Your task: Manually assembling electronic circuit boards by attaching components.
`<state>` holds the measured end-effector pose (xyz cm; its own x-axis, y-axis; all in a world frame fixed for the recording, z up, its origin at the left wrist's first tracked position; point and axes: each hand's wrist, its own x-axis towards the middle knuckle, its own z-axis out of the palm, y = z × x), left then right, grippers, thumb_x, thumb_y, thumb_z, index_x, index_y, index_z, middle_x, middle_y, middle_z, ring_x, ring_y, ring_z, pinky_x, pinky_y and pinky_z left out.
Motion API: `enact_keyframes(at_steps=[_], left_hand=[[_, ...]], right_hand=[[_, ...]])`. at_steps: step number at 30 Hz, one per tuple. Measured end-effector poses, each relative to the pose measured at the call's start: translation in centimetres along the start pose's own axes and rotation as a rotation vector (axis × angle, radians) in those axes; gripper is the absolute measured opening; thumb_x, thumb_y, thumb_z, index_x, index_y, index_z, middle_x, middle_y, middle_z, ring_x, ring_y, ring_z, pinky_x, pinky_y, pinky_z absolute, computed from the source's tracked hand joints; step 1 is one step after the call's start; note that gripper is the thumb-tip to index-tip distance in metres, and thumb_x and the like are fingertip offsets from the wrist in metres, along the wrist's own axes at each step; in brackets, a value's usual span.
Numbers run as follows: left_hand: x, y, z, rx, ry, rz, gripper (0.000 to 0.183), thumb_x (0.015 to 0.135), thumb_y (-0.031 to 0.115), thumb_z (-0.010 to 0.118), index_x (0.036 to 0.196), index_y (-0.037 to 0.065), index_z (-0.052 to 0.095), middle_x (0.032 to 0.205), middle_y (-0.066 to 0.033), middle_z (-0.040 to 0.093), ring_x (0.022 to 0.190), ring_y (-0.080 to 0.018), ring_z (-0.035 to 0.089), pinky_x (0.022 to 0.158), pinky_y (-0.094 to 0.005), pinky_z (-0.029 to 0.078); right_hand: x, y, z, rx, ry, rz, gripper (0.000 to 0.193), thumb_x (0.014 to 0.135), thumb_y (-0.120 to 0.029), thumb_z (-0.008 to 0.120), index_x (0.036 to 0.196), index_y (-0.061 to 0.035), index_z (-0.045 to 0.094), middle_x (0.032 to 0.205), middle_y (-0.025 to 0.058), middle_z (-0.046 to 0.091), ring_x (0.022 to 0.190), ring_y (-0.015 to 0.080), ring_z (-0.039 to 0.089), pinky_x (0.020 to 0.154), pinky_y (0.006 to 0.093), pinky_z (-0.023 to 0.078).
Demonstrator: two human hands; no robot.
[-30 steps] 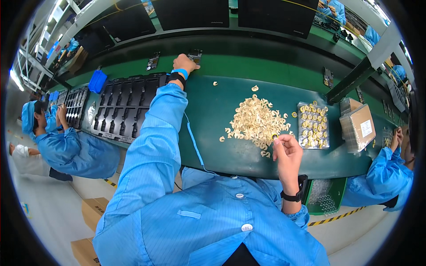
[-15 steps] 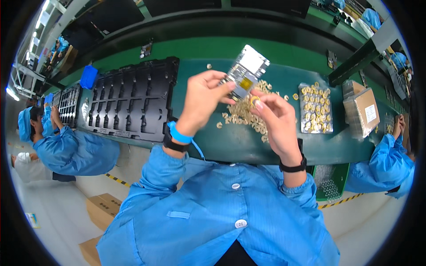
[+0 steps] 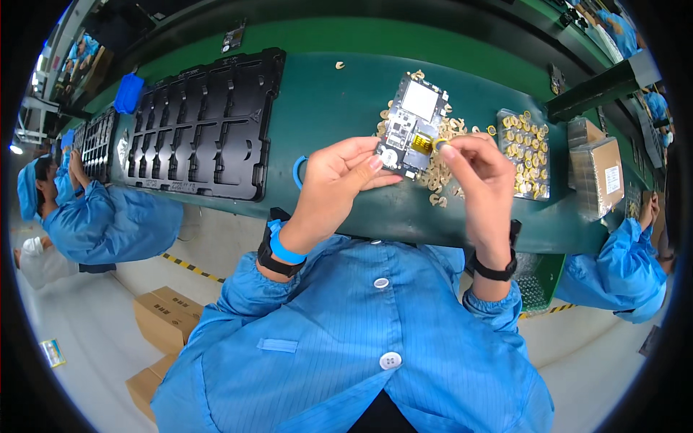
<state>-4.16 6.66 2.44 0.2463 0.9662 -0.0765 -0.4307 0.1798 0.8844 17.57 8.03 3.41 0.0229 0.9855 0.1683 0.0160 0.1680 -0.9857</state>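
Note:
My left hand [image 3: 328, 184] is closed on the lower left edge of a circuit board [image 3: 399, 130]. The board is dark, with a large whitish square at its upper end and a yellow patch at its right side. My right hand [image 3: 482, 173] pinches a small round part with a yellow rim [image 3: 440, 143] between thumb and fingers, beside that yellow patch. Whether the part touches the board I cannot tell. Below and behind the board lies a pile of small beige C-shaped pieces [image 3: 455, 128], partly hidden by the board and my right hand.
A clear tray [image 3: 503, 115] of round yellow-rimmed parts stands right of the pile. Brown cartons [image 3: 596, 173] are farther right. A large black compartment tray [image 3: 198, 130] lies left, with a blue bin [image 3: 129, 93] beyond. Co-workers sit left [image 3: 123, 224] and right [image 3: 613, 267].
The board has turned more upright and its face now shows more fully. My right hand has brought the round part to the board's right edge. The whole view has also shifted slightly.

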Motion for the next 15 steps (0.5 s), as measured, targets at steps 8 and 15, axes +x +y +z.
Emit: enact_keyframes(at_steps=[8,15], left_hand=[[-0.5,0.2,0.5,0.217,-0.010,0.077,0.034,0.109,0.004,0.051,0.138,-0.014,0.052,0.127,-0.0205,0.069,0.118,-0.0236,0.069,0.102,-0.0357,0.058],[-0.8,0.7,0.1,0.265,-0.059,0.086,0.027,0.109,0.004,0.051,0.131,-0.011,0.053,0.125,-0.0178,0.070,0.115,-0.0206,0.069,0.101,-0.0346,0.059]], right_hand=[[-1.6,-2.5,2.4,-0.128,-0.152,0.061,0.007,0.094,-0.003,0.074,0.094,0.0034,0.072,0.067,-0.0038,0.055,0.060,0.0021,0.044,0.053,0.0223,0.034],[-1.7,-2.7,2.8,-0.184,-0.150,0.065,0.008,0.092,-0.004,0.075,0.090,0.0034,0.071,0.061,-0.0019,0.050,0.055,0.0040,0.040,0.049,0.0251,0.031]])
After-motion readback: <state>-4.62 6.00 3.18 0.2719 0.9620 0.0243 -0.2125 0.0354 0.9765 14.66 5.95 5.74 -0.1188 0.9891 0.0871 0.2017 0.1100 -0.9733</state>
